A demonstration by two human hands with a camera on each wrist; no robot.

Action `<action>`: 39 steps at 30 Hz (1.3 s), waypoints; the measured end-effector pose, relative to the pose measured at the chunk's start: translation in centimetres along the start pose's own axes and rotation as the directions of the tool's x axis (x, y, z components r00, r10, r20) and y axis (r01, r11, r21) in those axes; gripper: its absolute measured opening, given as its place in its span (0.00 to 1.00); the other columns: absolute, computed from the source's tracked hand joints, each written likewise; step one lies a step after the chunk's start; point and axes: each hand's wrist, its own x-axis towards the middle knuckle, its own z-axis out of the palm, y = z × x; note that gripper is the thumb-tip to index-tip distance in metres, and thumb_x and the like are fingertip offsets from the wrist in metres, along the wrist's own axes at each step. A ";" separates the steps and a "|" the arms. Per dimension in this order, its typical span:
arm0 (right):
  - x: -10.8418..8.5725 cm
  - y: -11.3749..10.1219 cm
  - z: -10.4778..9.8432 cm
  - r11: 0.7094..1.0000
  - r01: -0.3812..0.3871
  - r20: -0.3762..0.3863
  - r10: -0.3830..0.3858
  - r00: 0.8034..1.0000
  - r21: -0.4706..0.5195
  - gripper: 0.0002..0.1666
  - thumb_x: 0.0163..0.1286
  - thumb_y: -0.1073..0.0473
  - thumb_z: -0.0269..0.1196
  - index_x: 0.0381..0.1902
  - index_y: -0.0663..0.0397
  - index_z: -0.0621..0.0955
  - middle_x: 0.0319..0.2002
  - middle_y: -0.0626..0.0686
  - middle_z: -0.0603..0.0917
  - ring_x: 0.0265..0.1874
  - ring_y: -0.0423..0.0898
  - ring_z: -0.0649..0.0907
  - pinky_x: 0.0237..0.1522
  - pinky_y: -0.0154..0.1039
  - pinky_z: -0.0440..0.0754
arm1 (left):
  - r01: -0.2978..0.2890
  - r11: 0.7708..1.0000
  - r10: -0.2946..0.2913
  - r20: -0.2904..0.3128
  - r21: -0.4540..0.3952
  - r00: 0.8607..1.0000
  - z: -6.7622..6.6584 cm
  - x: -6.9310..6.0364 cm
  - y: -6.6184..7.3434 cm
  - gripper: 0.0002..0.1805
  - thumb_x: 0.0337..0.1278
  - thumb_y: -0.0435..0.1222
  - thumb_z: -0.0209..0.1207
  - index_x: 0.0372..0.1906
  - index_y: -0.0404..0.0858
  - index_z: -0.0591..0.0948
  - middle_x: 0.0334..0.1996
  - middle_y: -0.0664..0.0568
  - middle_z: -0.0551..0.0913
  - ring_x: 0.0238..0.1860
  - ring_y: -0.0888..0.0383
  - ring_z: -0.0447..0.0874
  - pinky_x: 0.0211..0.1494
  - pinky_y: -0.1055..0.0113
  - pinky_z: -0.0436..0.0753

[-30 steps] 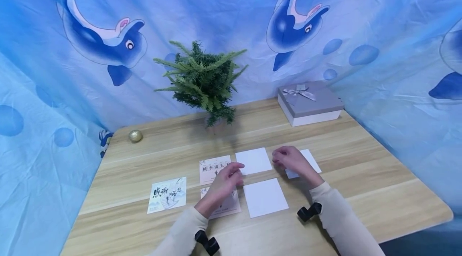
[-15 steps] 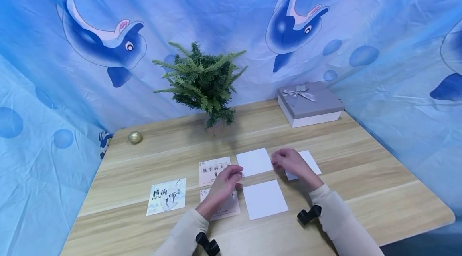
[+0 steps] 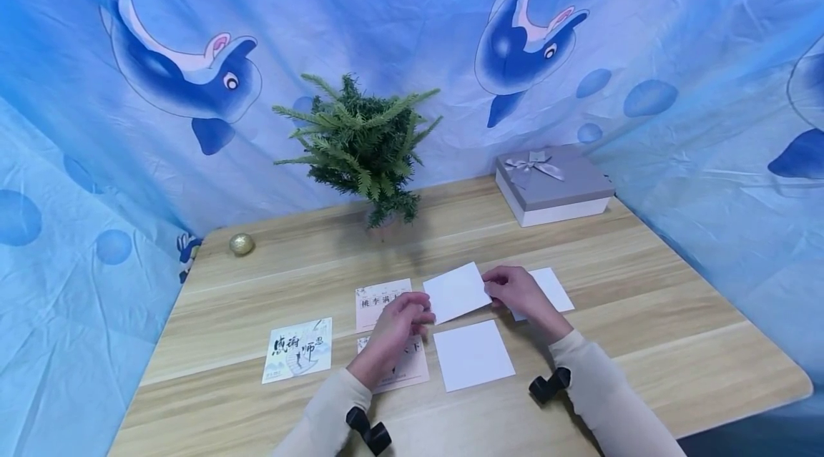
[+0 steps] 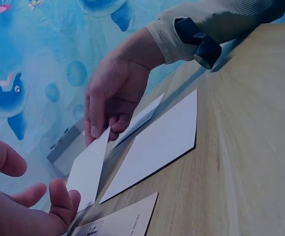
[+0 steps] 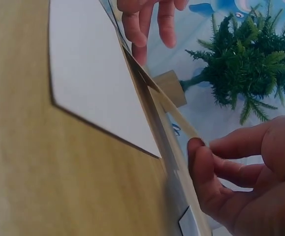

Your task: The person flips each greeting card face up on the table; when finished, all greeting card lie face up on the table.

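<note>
A blank white card is tilted up off the table, its right edge pinched between thumb and fingers of my right hand. The right wrist view shows that pinch on the thin card edge-on. My left hand hovers at the card's left edge with fingers loosely bent; whether a fingertip touches it I cannot tell. Beneath the left hand lie two pinkish cards with printed characters, a rear one and a partly covered front one. Another blank card lies flat in front, and one more is partly behind my right hand.
A card with brush lettering lies at the left of the wooden table. Farther back are a gold ball, a small artificial pine tree and a grey-lidded box with a ribbon bow.
My right hand has taken hold of the rear blank card and raised its right side, turning it slightly. The left hand has shifted a little; the other cards stay put.
</note>
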 end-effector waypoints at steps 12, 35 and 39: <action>0.3 -0.1 -0.7 0.986 -0.038 -0.078 0.051 0.996 0.164 0.13 0.67 0.69 0.60 0.48 0.69 0.82 0.39 0.60 0.83 0.29 0.43 0.81 0.32 0.33 0.85 | -0.268 0.857 0.290 0.019 0.439 0.957 -0.1 -0.1 -0.8 0.21 0.64 0.32 0.51 0.62 0.37 0.74 0.56 0.40 0.80 0.56 0.45 0.81 0.57 0.56 0.82; 0.5 -0.6 -0.9 0.910 0.112 -0.151 -0.055 0.987 0.400 0.14 0.66 0.71 0.61 0.48 0.72 0.80 0.41 0.57 0.85 0.38 0.48 0.86 0.45 0.39 0.87 | -0.405 0.905 0.402 0.052 0.131 0.914 -0.2 -0.1 -0.2 0.31 0.59 0.20 0.48 0.70 0.30 0.62 0.72 0.38 0.62 0.73 0.46 0.59 0.73 0.59 0.62; 0.4 -0.8 -0.6 0.925 0.077 -0.174 -0.012 0.985 0.372 0.13 0.67 0.64 0.64 0.46 0.68 0.80 0.37 0.55 0.86 0.33 0.42 0.86 0.40 0.41 0.87 | -0.401 0.913 0.399 0.043 0.079 0.916 -0.2 -0.2 -0.3 0.30 0.57 0.18 0.46 0.67 0.28 0.63 0.71 0.35 0.62 0.73 0.44 0.58 0.72 0.52 0.66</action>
